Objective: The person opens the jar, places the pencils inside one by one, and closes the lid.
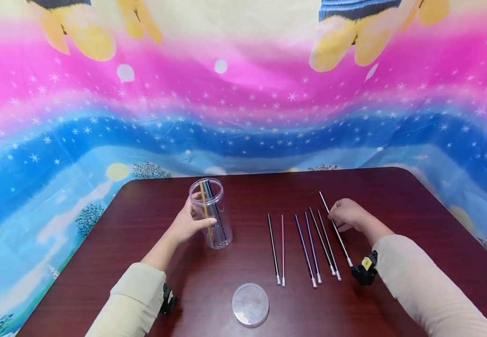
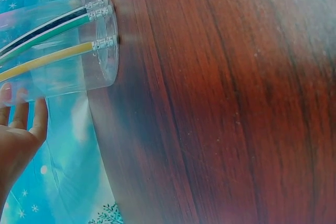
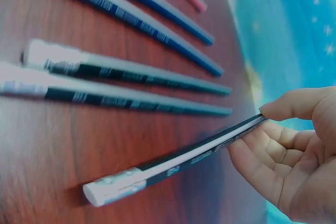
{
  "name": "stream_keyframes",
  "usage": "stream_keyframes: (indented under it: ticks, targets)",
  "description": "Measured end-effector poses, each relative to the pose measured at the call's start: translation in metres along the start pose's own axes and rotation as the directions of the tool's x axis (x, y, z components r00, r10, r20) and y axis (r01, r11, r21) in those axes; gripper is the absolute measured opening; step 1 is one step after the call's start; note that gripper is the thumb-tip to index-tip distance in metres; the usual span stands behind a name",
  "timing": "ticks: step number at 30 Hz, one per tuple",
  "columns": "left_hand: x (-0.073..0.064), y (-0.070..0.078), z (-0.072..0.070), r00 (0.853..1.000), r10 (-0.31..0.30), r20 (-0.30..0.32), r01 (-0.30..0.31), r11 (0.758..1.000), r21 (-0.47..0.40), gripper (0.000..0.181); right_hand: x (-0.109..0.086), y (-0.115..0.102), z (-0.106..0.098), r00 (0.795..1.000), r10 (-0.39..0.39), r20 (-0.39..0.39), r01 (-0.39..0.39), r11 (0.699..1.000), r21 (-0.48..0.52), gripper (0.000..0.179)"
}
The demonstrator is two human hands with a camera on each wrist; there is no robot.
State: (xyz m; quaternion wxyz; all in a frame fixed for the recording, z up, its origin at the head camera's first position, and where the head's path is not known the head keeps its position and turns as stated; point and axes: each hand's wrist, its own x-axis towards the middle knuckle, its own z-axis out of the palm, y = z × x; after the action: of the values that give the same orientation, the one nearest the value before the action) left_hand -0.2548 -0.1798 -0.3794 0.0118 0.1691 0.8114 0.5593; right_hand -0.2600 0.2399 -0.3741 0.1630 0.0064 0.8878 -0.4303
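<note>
I have the left hand (image 1: 186,224) wrapped partway round a clear plastic cylindrical jar (image 1: 222,230), thumb in front, fingers spread to its girth, toward the far left corner of a dark red-brown wooden desk (image 1: 142,210). From here I cannot tell whether the jar's base touches the desk. Inside it I see a yellow pencil (image 2: 58,59), a green pencil (image 2: 58,34) and a white-striped black pencil (image 2: 52,27), eraser ends at the bottom. Toward the desk's right edge, the right hand (image 1: 346,215) is nearly closed, thumb and fingers pinching another black pencil with a white stripe (image 3: 178,157), its white eraser toward the near edge. Between the hands lie, left to right, a dark pencil (image 1: 273,248), a pink pencil (image 1: 283,250), two dark blue pencils (image 1: 305,250) and two black pencils (image 1: 321,241). Nearest the near edge lies a round clear plastic lid (image 1: 250,304)
</note>
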Motion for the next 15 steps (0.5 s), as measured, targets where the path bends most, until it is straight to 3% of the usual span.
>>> stream_keyframes:
  ticks: [10,15]
  targets:
    - [-0.001,0.005,0.001,1.0,0.003,0.024,-0.003,1.0,-0.01,0.076,-0.006,-0.035,0.012,0.992,-0.127,0.009,0.127,0.99,0.057,0.015]
    - [-0.002,0.005,0.001,1.0,0.004,0.02,-0.004,1.0,0.001,0.077,-0.006,-0.047,0.021,0.988,-0.154,0.0,0.153,0.982,0.11,0.017]
